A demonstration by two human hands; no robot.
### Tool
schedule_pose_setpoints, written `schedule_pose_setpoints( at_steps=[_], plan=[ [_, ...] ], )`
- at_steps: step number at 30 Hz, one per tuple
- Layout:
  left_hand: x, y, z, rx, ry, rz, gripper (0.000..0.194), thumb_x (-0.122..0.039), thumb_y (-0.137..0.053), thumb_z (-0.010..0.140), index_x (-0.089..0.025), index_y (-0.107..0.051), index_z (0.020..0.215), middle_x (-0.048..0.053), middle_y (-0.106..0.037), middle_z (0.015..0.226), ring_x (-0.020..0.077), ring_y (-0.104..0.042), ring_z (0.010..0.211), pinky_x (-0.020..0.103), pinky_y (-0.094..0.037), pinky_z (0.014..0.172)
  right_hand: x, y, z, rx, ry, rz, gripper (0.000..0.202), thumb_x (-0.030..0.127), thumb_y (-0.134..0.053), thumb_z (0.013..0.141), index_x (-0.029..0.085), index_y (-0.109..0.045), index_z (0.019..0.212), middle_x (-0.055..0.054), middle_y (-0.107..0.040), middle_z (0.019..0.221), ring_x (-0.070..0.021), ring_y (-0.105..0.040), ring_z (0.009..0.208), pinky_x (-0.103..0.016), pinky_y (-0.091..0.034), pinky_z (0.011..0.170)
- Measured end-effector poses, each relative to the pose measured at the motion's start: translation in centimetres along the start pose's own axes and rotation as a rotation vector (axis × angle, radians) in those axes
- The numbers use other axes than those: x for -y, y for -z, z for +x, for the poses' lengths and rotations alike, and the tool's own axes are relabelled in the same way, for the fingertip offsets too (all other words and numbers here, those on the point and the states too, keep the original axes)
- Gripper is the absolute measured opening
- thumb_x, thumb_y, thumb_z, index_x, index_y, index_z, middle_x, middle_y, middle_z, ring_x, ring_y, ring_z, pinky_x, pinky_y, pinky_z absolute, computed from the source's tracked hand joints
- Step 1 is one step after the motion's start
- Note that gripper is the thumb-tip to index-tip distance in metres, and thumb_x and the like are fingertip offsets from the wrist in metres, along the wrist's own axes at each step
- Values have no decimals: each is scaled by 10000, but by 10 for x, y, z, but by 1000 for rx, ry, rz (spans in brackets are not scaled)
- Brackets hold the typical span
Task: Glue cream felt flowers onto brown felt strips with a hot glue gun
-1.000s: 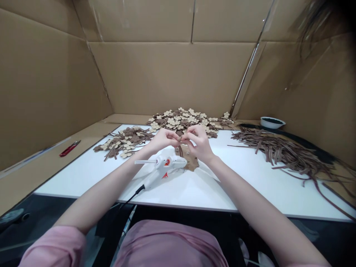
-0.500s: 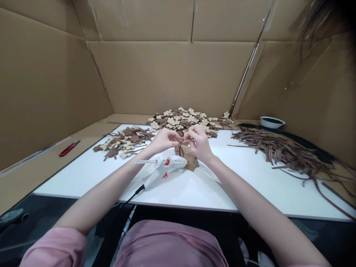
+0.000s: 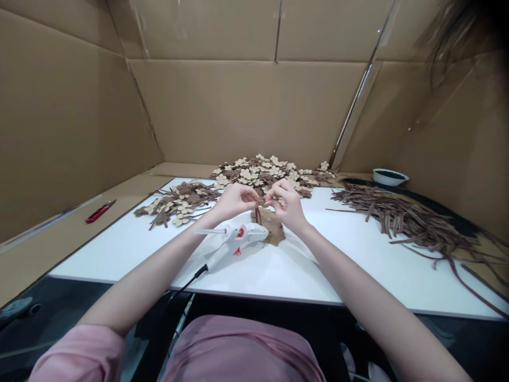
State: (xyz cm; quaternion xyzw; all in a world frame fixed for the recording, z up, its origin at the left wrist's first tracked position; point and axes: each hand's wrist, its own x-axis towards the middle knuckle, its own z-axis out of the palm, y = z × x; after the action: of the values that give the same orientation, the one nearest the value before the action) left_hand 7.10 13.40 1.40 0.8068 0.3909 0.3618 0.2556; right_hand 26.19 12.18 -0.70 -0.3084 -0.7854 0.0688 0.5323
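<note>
My left hand [image 3: 237, 200] is pinched closed above the middle of the white board [image 3: 131, 249]; a thin brown strip [image 3: 258, 215] hangs down from its fingertips. Just to its right, my right hand [image 3: 287, 204] has thumb and forefinger pressed together, and whatever they hold is too small to make out. The fingertips of both hands are close to each other. Below them lies a brown, uneven-edged piece [image 3: 274, 231]. A white hot glue gun [image 3: 234, 241] with an orange trigger rests in front of my left hand, its nozzle by the brown piece.
Behind my hands is a heap of beige and brown flower shapes [image 3: 250, 172]. A smaller pile of flowers with strips [image 3: 181, 201] lies left. Many brown strips [image 3: 397, 212] and a white bowl [image 3: 390, 177] are at right. A red cutter [image 3: 99, 212] lies far left. Cardboard walls surround the table.
The fingertips of my two hands have moved slightly apart. My right hand has shifted a little to the right. The whole view has shifted very slightly.
</note>
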Motion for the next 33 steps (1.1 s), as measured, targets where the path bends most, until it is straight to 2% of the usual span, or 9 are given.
schedule_pose_setpoints(
  at_steps=[5,8,13,18,22,26,33],
  plan=[
    [-1,3,0,-29,-22,-36,167,-246,-667,725,-130,-747,815,51,-732,759,144,-661,695,205,-499,646,0,3,0,-64,26,-43,171,53,-539,764,206,-559,691,-31,-482,780,-203,-506,797,-351,-427,724],
    [-2,4,0,-31,-18,-59,167,-257,-688,719,-126,-744,805,58,-730,763,141,-653,681,206,-489,626,-1,3,0,-91,73,-83,172,60,-534,783,211,-565,707,-45,-514,825,-216,-525,846,-366,-437,753],
    [0,8,0,75,73,-255,170,-254,-720,702,-112,-725,795,58,-706,713,130,-638,636,204,-480,587,-2,4,0,-79,212,-169,222,39,-482,822,220,-549,712,-65,-613,932,-225,-554,924,-387,-434,817],
    [2,11,-1,138,140,-346,133,-224,-721,695,-108,-709,759,36,-672,650,105,-604,586,190,-453,551,2,3,1,-7,290,-189,243,12,-432,809,222,-528,733,-52,-647,878,-216,-560,884,-370,-420,782],
    [-2,9,-2,127,151,-287,161,-225,-719,686,-107,-715,796,43,-687,674,122,-625,605,199,-467,562,6,3,0,-12,231,-182,251,-12,-405,745,215,-500,697,-39,-587,730,-204,-529,767,-338,-408,711],
    [-2,6,-2,119,91,-168,168,-237,-696,703,-108,-715,808,54,-706,694,147,-656,639,206,-484,575,5,2,-1,-16,137,-131,229,-5,-420,719,210,-487,676,-32,-564,697,-188,-511,710,-309,-400,657],
    [3,5,-2,54,-101,36,133,-235,-636,769,-140,-722,802,25,-713,710,132,-655,655,195,-479,599,6,2,3,65,-209,58,141,64,-474,672,195,-525,656,-11,-566,686,-156,-529,674,-268,-396,602]
  ],
)
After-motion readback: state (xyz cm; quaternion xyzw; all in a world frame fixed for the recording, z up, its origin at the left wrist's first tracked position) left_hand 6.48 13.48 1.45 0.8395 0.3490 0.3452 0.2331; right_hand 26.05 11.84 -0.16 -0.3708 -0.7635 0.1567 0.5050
